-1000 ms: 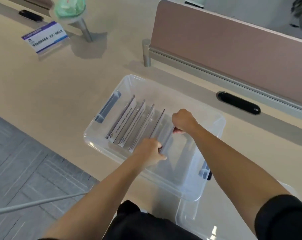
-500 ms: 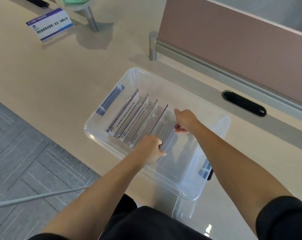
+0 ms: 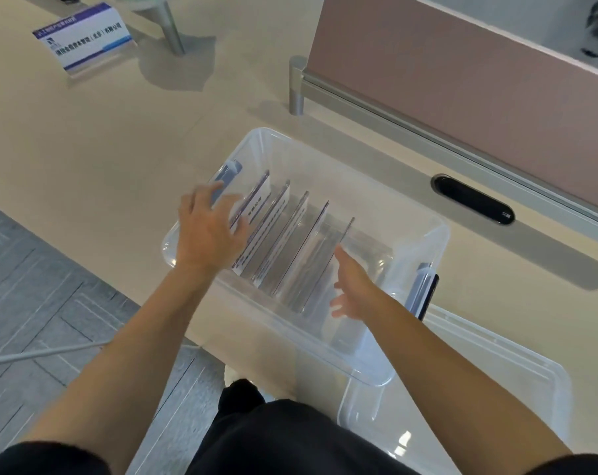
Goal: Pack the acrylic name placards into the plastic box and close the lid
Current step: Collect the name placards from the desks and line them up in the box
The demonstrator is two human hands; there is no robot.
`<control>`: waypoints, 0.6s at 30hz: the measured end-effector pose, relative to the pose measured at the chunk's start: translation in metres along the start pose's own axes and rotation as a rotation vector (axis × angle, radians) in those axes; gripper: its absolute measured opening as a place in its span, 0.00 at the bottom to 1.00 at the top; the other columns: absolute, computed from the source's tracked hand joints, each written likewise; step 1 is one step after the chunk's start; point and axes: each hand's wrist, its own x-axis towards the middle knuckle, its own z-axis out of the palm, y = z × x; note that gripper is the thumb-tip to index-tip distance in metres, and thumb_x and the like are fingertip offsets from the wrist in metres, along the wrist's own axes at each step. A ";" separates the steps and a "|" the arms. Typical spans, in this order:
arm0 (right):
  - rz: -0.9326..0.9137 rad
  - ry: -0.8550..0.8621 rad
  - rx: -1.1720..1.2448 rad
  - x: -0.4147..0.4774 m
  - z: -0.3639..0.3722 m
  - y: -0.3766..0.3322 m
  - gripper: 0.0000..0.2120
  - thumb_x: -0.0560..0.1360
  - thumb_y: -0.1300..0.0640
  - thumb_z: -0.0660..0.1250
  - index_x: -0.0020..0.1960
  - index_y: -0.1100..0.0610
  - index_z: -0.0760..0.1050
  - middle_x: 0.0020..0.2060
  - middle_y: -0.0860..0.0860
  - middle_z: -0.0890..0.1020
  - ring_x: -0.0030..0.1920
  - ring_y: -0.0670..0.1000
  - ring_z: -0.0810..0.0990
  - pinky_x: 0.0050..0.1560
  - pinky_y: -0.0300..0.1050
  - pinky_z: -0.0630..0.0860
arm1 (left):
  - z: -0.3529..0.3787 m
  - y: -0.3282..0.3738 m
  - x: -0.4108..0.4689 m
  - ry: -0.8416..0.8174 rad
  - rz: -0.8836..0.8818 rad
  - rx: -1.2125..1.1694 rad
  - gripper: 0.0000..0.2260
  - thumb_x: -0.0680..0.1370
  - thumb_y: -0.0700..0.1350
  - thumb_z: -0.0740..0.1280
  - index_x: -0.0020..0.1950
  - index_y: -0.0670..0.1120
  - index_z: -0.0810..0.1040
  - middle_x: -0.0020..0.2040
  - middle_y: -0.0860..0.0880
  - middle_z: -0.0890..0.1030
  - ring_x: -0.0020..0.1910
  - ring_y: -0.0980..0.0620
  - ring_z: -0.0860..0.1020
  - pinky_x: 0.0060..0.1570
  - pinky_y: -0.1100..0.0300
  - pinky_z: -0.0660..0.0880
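In the head view, a clear box (image 3: 386, 214) is seen on the beige counter (image 3: 102, 149), its near edge reaching the counter's front. Five placards (image 3: 284, 241) are stood on edge inside the box, leaning in a row through its left and middle parts. The left hand (image 3: 206, 231) is spread open over the box's left end, beside the leftmost placard, nothing gripped. The right hand (image 3: 354, 286) is held open inside the box, just right of the last placard, fingers loose and empty. The lid (image 3: 496, 382) is laid on the counter, right of the box and partly under its near-right corner; the box is uncovered. One more placard (image 3: 85, 36) is stood well beyond the box to the far left. A pink divider (image 3: 479, 80) is set behind the box.
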 end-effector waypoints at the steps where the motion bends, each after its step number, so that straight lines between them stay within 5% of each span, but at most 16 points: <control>1: -0.001 0.004 -0.011 0.002 0.002 0.001 0.37 0.78 0.30 0.54 0.80 0.46 0.51 0.80 0.56 0.57 0.75 0.70 0.60 0.71 0.71 0.60 | 0.002 -0.004 0.003 -0.021 -0.036 0.061 0.17 0.75 0.49 0.67 0.61 0.43 0.77 0.63 0.36 0.74 0.60 0.33 0.71 0.62 0.40 0.67; 6: -0.009 0.039 -0.001 0.009 0.011 0.002 0.37 0.78 0.30 0.51 0.80 0.49 0.52 0.78 0.56 0.60 0.74 0.69 0.63 0.71 0.70 0.62 | 0.009 0.002 0.010 -0.241 -0.246 0.221 0.32 0.77 0.59 0.60 0.76 0.47 0.60 0.73 0.39 0.65 0.64 0.35 0.69 0.63 0.43 0.64; 18: -0.057 0.036 0.029 0.013 0.014 0.000 0.36 0.78 0.31 0.54 0.80 0.47 0.54 0.79 0.58 0.59 0.71 0.71 0.67 0.70 0.71 0.64 | 0.011 0.000 0.010 -0.250 -0.226 0.259 0.34 0.75 0.59 0.61 0.77 0.47 0.56 0.71 0.41 0.67 0.61 0.38 0.71 0.58 0.45 0.67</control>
